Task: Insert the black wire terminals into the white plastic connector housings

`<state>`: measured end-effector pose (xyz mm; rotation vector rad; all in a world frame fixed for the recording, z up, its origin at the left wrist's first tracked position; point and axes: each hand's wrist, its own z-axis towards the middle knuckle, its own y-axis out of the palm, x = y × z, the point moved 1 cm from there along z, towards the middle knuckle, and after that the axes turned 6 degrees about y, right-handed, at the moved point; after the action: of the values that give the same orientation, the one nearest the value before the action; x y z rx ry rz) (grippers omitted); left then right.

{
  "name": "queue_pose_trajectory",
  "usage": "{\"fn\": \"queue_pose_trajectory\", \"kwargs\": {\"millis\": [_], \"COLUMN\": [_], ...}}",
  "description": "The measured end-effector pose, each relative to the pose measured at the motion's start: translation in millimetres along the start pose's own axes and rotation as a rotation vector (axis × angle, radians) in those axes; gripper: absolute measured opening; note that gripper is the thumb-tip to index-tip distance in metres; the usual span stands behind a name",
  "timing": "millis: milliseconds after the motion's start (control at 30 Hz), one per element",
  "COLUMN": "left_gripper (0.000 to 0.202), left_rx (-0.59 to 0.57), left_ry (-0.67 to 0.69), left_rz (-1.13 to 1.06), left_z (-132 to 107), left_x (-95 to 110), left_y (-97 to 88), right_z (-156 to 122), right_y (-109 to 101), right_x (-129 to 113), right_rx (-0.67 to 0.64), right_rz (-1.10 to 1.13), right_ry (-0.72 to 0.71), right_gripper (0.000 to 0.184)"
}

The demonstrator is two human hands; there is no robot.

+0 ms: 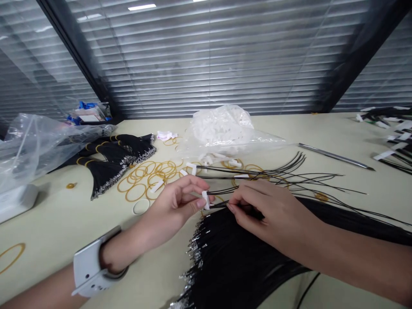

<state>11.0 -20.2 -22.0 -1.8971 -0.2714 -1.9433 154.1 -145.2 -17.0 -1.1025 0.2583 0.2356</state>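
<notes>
Between thumb and fingers, my left hand point(175, 201) pinches a small white connector housing point(206, 200). Thin black wires run out of the housing's right side. My right hand point(267, 206) is closed in a pinch on a black wire point(224, 205) just right of the housing. Beneath my right hand lies a thick bundle of black wires point(238, 257), with silvery terminals point(193, 253) along its left end. Just behind my hands, another white connector point(192, 168) with black wires point(244, 171) rests on the table.
Yellow rubber bands point(161, 171) and loose white connectors lie behind my left hand. A clear bag of white pieces point(222, 124) stands at the back, a metal pen-like tool point(336, 156) to its right. Banded black wire bundles point(109, 159) and a plastic bag point(28, 146) lie left.
</notes>
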Motion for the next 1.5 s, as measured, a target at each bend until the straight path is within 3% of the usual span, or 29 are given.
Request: {"fn": "queue_pose_trajectory", "kwargs": {"millis": [500, 700, 900, 1100, 1300, 1500], "left_gripper": [0.018, 0.020, 0.024, 0.019, 0.009, 0.012], "left_rx": [-0.011, 0.083, 0.110, 0.063, 0.051, 0.061], "left_ry": [-0.023, -0.025, -0.050, -0.028, -0.034, -0.046], "left_rz": [0.003, -0.056, -0.073, -0.075, -0.199, -0.149], "left_z": [-1, -5, -9, -6, -11, -11], "left_x": [-1, 2, 3, 9, 11, 10], "left_y": [1.1, 7.4, 14.2, 9.5, 12.0, 14.8], "right_z": [0, -1, 0, 1, -1, 0], "right_y": [3, 2, 3, 2, 1, 1], "right_x": [-1, -6, -4, -5, -6, -7], "right_rx": [0.014, 0.046, -0.003, -0.029, -0.025, -0.019], "right_rz": [0.017, -0.048, 0.031, 0.020, 0.030, 0.041], "right_ry": [-0.123, -0.189, -0.103, -0.075, -0.123, -0.144], "right_gripper": [0.012, 0.014, 0.010, 0.010, 0.012, 0.012]}}
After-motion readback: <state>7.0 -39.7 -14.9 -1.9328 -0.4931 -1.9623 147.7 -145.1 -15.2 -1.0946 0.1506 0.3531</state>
